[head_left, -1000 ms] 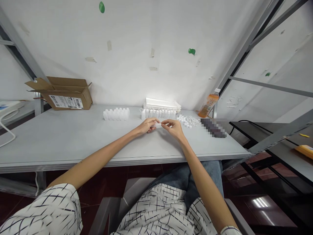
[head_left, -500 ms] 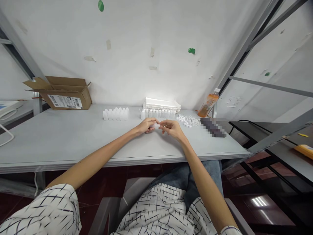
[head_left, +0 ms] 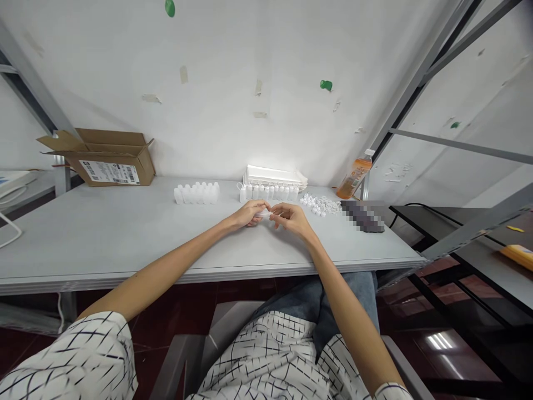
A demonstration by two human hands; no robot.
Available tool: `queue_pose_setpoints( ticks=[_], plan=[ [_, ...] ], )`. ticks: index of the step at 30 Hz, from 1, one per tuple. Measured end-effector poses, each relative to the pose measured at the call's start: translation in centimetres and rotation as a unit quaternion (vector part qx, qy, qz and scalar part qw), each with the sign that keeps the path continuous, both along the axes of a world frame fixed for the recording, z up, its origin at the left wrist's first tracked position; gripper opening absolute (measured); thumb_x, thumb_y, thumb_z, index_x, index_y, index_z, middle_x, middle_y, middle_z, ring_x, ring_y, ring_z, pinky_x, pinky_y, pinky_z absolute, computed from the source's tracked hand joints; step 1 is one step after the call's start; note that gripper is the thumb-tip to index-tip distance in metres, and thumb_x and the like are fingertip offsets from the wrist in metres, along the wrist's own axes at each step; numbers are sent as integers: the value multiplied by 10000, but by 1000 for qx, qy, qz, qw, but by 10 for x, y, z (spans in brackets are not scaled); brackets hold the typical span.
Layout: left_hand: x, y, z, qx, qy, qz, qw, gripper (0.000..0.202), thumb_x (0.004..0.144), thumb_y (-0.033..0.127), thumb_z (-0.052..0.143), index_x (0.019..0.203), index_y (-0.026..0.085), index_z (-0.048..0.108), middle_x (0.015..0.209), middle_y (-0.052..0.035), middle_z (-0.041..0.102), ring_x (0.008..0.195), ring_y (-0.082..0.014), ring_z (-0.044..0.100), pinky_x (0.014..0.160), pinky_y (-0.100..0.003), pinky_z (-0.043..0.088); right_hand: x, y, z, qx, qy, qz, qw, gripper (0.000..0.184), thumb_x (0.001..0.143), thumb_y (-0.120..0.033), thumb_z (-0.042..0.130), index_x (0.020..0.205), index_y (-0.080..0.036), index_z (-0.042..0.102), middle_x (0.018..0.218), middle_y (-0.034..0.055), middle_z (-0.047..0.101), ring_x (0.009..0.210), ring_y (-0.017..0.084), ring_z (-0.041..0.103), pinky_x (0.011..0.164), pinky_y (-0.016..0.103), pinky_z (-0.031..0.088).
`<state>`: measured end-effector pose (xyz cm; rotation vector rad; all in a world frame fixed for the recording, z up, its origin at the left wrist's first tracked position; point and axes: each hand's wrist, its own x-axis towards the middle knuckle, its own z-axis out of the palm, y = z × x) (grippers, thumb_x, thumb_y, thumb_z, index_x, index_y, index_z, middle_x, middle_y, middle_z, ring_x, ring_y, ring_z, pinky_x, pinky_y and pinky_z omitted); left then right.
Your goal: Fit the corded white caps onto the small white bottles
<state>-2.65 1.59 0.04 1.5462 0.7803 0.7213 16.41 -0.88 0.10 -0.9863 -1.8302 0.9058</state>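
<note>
One small white bottle (head_left: pixel 262 214) sits in the curled fingers of the left hand (head_left: pixel 246 214), its end pinched by the right hand (head_left: pixel 295 219). White bottles (head_left: pixel 270 193) line up just beyond; the surface (head_left: pixel 158 239) opens wide leftward and down to its near edge (head_left: pixel 250 273).

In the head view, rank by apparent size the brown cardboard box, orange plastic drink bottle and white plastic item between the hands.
1. Brown cardboard box
2. Orange plastic drink bottle
3. White plastic item (partly hidden; ranked by its visible part)
</note>
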Motion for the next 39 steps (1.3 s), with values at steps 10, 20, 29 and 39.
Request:
queue_pose_setpoints(
  ticks=[10, 20, 29, 39],
  plan=[
    [2, -8, 2, 137, 47, 8, 989, 302, 916, 411, 462, 1105, 181, 515, 587, 56, 360, 503, -84, 325, 458, -185, 255, 3, 4, -1, -18, 48, -2, 999, 386, 756, -441, 650, 961, -117, 696, 806, 92, 698, 605, 184, 670, 448, 251, 484],
    [3, -3, -4, 137, 28, 7, 990, 275, 904, 384, 493, 1060, 160, 524, 646, 20, 505, 553, -88, 462, 499, -186, 355, 4, 6, -3, -17, 37, -5, 999, 382, 699, -453, 705, 904, -132, 716, 732, 77, 702, 614, 196, 668, 451, 256, 486],
    [4, -2, -4, 139, 48, 27, 989, 274, 927, 378, 449, 884, 127, 552, 630, 9, 508, 500, -69, 459, 460, -179, 356, 4, 4, -4, -29, 24, -6, 999, 332, 705, -399, 702, 877, -115, 717, 691, 78, 700, 600, 198, 674, 465, 256, 498],
    [5, 0, -5, 66, 26, 37, 997, 335, 946, 417, 419, 924, 114, 561, 528, 71, 349, 393, -39, 301, 388, -166, 247, 0, 1, -5, -48, 27, 3, 998, 353, 693, -399, 708, 884, -102, 709, 646, 62, 690, 575, 183, 659, 491, 264, 521]
  ],
)
